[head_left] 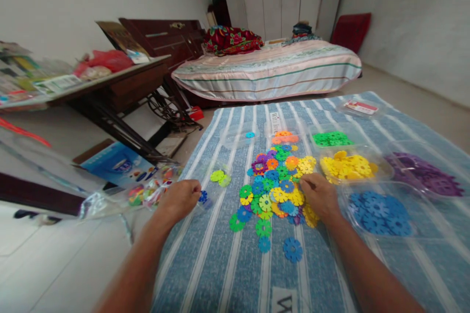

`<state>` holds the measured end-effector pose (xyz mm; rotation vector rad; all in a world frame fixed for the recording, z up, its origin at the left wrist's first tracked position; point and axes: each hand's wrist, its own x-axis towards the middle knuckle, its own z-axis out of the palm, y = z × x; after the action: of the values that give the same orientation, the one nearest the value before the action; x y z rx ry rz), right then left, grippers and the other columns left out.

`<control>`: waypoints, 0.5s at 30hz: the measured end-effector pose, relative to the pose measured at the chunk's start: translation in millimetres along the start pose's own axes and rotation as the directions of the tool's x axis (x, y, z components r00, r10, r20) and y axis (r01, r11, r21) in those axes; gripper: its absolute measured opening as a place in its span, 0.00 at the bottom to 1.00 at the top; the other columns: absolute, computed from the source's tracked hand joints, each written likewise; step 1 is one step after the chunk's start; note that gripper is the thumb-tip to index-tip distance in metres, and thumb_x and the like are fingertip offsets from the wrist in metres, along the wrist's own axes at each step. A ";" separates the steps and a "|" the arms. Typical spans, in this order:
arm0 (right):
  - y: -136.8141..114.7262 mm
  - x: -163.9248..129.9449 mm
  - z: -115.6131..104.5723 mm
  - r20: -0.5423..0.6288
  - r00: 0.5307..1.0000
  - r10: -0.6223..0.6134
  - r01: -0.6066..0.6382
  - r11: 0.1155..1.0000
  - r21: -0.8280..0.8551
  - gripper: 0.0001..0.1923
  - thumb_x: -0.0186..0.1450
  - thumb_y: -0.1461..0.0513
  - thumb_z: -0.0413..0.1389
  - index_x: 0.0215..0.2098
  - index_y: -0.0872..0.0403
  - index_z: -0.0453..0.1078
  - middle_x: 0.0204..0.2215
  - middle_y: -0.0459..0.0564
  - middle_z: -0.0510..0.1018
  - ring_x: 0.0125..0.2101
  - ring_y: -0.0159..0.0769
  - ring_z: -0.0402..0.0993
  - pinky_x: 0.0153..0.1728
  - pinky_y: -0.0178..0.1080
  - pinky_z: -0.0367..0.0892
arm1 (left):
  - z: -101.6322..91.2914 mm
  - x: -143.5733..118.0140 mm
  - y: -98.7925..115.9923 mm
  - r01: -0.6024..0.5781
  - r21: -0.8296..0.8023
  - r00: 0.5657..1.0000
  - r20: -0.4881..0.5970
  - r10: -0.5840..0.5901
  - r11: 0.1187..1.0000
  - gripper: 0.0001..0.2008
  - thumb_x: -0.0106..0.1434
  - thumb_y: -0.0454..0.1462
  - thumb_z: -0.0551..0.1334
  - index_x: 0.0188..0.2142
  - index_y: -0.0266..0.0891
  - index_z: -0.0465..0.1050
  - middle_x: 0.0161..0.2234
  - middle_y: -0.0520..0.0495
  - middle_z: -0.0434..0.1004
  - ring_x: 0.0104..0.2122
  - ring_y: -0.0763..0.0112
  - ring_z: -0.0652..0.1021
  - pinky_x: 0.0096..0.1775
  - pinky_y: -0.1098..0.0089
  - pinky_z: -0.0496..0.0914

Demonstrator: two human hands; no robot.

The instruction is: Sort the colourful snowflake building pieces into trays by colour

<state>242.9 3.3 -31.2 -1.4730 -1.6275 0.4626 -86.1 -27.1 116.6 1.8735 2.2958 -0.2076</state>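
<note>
A mixed pile of plastic snowflake discs (272, 186) in several colours lies on the striped cloth. At the pile's right edge is my right hand (320, 196), its fingers pinched together beside yellow discs; what they hold, if anything, is hidden. My left hand (180, 200) is closed at the cloth's left edge, its contents hidden. Just right of it, a dark blue disc (203, 196) sits in a small clear box. Lime green discs (219, 177) lie in a clear box behind that. Nearer me, a single blue disc (293, 250) rests apart from the pile.
Clear boxes hold yellow discs (347, 166), green discs (331, 138), purple discs (426, 175), blue discs (382, 212) and orange discs (284, 137). A light blue disc (250, 135) lies in another. Beyond are a bed (264, 76) and, at left, a sewing-machine table (121, 78).
</note>
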 end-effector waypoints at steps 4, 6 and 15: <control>-0.1 0.3 -0.5 -0.001 1.000 0.002 -0.002 1.000 -0.012 0.10 0.59 0.59 0.49 0.26 0.52 0.70 0.26 0.47 0.73 0.31 0.35 0.68 0.33 0.37 0.62 | 4.4 9.1 -1.3 0.001 0.153 0.995 0.097 -0.016 0.988 0.07 0.53 0.35 0.56 0.25 0.40 0.72 0.29 0.45 0.76 0.33 0.63 0.75 0.33 0.70 0.63; 0.7 0.2 -0.3 0.001 1.000 0.001 -0.001 1.000 -0.009 0.10 0.59 0.59 0.49 0.26 0.52 0.70 0.26 0.47 0.73 0.31 0.35 0.68 0.33 0.36 0.62 | 4.3 12.2 -1.0 0.008 0.206 0.992 0.119 -0.033 0.979 0.08 0.52 0.36 0.57 0.29 0.41 0.74 0.34 0.43 0.77 0.37 0.60 0.76 0.35 0.68 0.64; 1.7 0.6 -0.5 -0.005 1.000 -0.001 0.001 1.000 -0.006 0.10 0.59 0.59 0.49 0.25 0.52 0.70 0.27 0.47 0.73 0.30 0.35 0.68 0.32 0.36 0.62 | -3.8 -21.0 34.5 -0.121 0.091 0.993 0.026 0.119 0.988 0.13 0.61 0.40 0.50 0.33 0.41 0.73 0.32 0.45 0.77 0.35 0.63 0.75 0.34 0.69 0.62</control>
<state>244.4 4.1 -32.0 -1.4760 -1.6272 0.4540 -48.4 -39.5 124.9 2.0365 2.1870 -0.3205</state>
